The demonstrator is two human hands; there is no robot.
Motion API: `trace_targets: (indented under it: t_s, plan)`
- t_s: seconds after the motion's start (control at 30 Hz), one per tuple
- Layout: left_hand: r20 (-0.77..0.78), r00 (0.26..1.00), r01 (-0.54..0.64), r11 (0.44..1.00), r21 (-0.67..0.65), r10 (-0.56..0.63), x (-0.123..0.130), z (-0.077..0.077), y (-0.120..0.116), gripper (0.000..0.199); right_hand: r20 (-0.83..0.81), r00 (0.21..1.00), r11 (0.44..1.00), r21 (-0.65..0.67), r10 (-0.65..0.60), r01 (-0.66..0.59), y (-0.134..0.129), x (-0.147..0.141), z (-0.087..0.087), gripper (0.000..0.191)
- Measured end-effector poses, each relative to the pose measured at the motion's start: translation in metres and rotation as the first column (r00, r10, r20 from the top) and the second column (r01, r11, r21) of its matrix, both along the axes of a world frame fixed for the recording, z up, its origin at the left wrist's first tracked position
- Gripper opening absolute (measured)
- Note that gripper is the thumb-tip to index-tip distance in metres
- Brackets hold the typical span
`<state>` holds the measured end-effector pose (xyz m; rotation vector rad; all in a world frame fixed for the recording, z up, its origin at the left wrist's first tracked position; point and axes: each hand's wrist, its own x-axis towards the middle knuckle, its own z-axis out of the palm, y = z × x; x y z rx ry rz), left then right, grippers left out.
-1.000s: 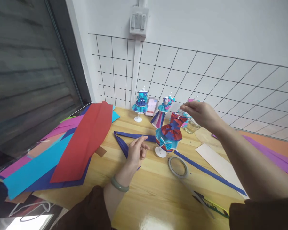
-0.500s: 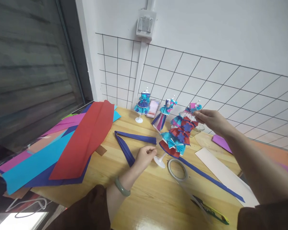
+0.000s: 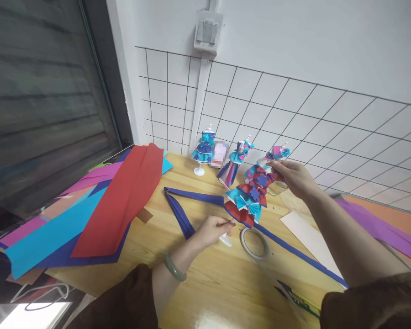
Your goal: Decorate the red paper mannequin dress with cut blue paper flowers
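Observation:
A miniature dress form [image 3: 248, 201] in a tiered red and light-blue paper dress, with dark-blue flowers and a light-blue bow, leans to the right over the table. Its white stand base [image 3: 225, 239] shows below the skirt. My left hand [image 3: 214, 231] is closed around the stem just under the skirt. At the top, my right hand [image 3: 291, 176] pinches the neck end of the same form and covers it. A roll of tape [image 3: 255, 243] lies close by on the right, and a dark-blue strip [image 3: 301, 256] passes behind it.
Other dressed forms stand at the back: a blue one [image 3: 204, 148], a striped-skirt one [image 3: 238, 157] and a pink-topped one [image 3: 277, 153]. Coloured crepe sheets [image 3: 123, 196] are piled left. A utility knife [image 3: 297, 299] lies front right. Wire grid [image 3: 260, 96] lines the wall.
My left hand has moved right and closed on the stem beneath the skirt. The form's base has lifted and tilted, and my right hand has shifted slightly left with the top.

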<state>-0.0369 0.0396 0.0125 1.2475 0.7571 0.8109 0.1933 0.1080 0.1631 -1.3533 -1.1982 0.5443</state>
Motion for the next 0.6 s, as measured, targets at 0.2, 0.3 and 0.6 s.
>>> trace_targets:
  t_s: [0.2, 0.3, 0.6]
  plan:
    - [0.014, 0.975, -0.224, 0.975, 0.008, 0.223, 0.002, -0.003, 0.006, 0.041, -0.312, 0.95, 0.999, 0.01, -0.027, 0.032, -0.03, -0.014, -0.03, 0.037]
    - [0.025, 0.941, -0.337, 0.941, 0.009, 0.337, 0.002, -0.004, 0.009, 0.04, -0.43, 0.902, 0.998, -0.029, 0.035, -0.053, -0.061, -0.049, -0.064, 0.029]
    - [0.052, 0.888, -0.46, 0.88, 0.114, 0.457, 0.004, -0.007, 0.002, 0.032, -0.75, 0.632, 0.862, -0.175, 0.197, -0.476, -0.101, -0.138, -0.107, 0.029]
